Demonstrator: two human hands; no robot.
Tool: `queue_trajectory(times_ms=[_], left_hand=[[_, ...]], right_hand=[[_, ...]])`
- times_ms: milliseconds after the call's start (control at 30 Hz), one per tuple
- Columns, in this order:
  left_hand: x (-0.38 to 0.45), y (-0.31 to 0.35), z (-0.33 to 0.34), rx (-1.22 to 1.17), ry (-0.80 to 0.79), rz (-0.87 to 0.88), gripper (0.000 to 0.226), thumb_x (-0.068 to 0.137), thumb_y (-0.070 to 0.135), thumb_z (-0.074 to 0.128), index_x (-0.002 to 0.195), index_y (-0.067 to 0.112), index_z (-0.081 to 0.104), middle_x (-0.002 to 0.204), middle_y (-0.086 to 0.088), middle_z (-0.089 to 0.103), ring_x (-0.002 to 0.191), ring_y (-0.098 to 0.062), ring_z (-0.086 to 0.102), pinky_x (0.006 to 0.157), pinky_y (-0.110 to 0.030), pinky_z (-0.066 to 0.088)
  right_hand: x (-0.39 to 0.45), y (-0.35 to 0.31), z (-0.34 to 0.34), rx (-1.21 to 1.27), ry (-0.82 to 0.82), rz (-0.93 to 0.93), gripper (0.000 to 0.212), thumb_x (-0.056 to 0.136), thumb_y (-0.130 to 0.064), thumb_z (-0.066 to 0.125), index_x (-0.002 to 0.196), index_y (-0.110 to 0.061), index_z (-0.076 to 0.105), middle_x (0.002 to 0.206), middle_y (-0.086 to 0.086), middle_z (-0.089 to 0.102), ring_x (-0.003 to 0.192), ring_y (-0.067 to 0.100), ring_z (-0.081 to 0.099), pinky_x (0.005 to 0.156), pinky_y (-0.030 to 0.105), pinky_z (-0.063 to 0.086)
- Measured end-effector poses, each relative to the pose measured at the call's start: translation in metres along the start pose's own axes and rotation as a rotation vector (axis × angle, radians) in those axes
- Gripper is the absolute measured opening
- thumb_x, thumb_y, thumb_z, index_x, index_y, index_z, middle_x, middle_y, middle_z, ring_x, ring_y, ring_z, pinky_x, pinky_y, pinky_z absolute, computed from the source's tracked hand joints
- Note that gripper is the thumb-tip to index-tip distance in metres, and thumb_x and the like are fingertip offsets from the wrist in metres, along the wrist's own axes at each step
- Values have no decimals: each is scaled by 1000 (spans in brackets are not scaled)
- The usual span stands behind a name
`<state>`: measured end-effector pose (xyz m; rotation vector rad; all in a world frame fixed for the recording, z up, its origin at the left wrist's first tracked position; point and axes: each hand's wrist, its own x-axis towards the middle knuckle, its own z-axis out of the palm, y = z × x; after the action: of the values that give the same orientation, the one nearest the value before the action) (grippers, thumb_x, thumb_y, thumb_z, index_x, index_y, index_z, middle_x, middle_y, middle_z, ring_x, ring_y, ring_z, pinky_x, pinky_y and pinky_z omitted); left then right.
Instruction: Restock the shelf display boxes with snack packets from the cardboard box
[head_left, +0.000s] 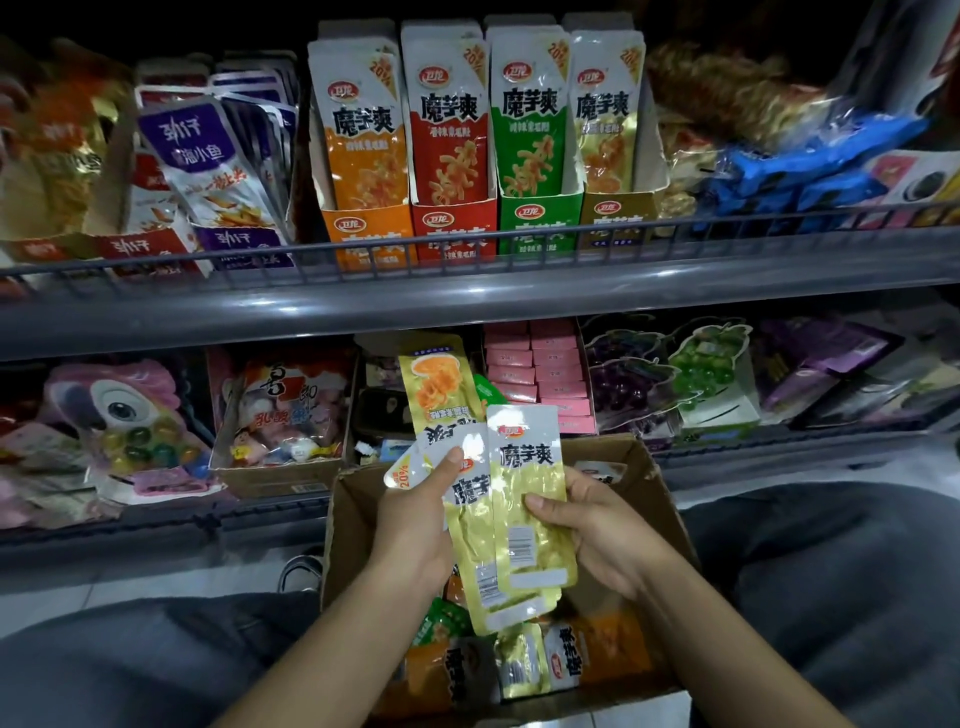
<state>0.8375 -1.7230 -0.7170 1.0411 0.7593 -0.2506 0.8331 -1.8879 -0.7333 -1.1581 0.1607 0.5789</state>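
Observation:
Above the open cardboard box (349, 514) both hands hold a fan of gold snack packets (524, 519). My left hand (421, 514) grips the fan's left side, thumb on a packet's white top. My right hand (597, 525) pinches the right packet, thumb on its face. One gold packet (439, 384) sticks up behind them, upside down. More orange, green and gold packets lie in the box (519, 660). On the upper shelf stand four display boxes: orange (371, 228), red (452, 226), green (537, 221) and gold (615, 215), each holding upright packets.
A grey wire rail (467, 249) runs along the upper shelf's front edge. Purple and red fish-snack boxes (223, 239) stand at the left, blue bags (810, 171) at the right. The lower shelf holds candy bags, pink boxes (540, 374) and grape-shaped packs (670, 374). My knees flank the cardboard box.

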Motion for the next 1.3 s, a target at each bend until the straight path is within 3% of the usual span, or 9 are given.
queue_trajectory(times_ms=[167,300,467,633,800,900,1033,1133,1300], left_hand=[[-1,7,-4,-13,40,75,78,67,28,84,129,-5,52,131,-11,54,114,-27,56,89,-44,51],[14,19,-24,-58,68,148,121,25,45,94,129,0,54,135,-8,49,129,-31,44,101,-57,42],[10,32,-24,-72,26,76,35,71,25,80,99,5,71,134,-10,53,128,-28,45,106,-52,39],[7,26,-14,-76,-1,61,8,84,15,69,87,8,72,136,-7,48,135,-25,35,108,-45,35],[2,24,-8,-71,-57,65,15,88,12,64,97,1,68,103,-2,63,100,-20,58,82,-40,50],[1,25,-7,-77,-86,61,19,89,13,63,101,-2,66,99,-6,67,97,-23,62,86,-43,51],[1,24,-7,-60,-86,58,11,89,11,61,96,2,65,106,-5,65,112,-22,57,110,-47,35],[2,28,-10,-66,-46,69,8,91,11,59,88,6,65,103,-2,63,117,-22,54,112,-43,33],[8,35,-14,-34,-37,113,16,92,13,59,100,1,65,115,-11,64,105,-24,60,87,-41,51]], right_hand=[[-1,-1,2,19,104,-33,26,86,4,56,111,-3,60,98,12,72,91,26,68,85,39,55],[-5,-18,-13,91,173,-49,26,86,-1,54,112,-4,58,95,11,70,81,23,69,72,39,58],[-8,-29,-20,97,125,-40,22,86,-5,53,107,-9,59,87,7,71,76,20,69,69,36,57],[-11,-16,-5,-53,55,-2,21,88,-11,55,108,-6,60,87,5,69,80,17,67,72,33,54],[-9,-10,3,-135,85,-36,18,92,-9,54,110,-6,57,96,8,70,92,22,66,89,39,51],[-7,-8,5,-116,125,-85,31,89,-4,58,119,-11,55,113,10,68,109,30,62,98,47,46],[-7,-10,3,-71,205,-108,29,88,5,57,113,-8,59,105,14,71,90,26,68,79,38,56],[-7,-17,-7,-4,274,-122,27,87,4,57,111,-8,62,102,14,71,89,27,69,83,42,55],[-7,-28,-20,155,345,-168,25,89,0,54,112,-6,60,105,14,70,89,27,68,81,43,54]])
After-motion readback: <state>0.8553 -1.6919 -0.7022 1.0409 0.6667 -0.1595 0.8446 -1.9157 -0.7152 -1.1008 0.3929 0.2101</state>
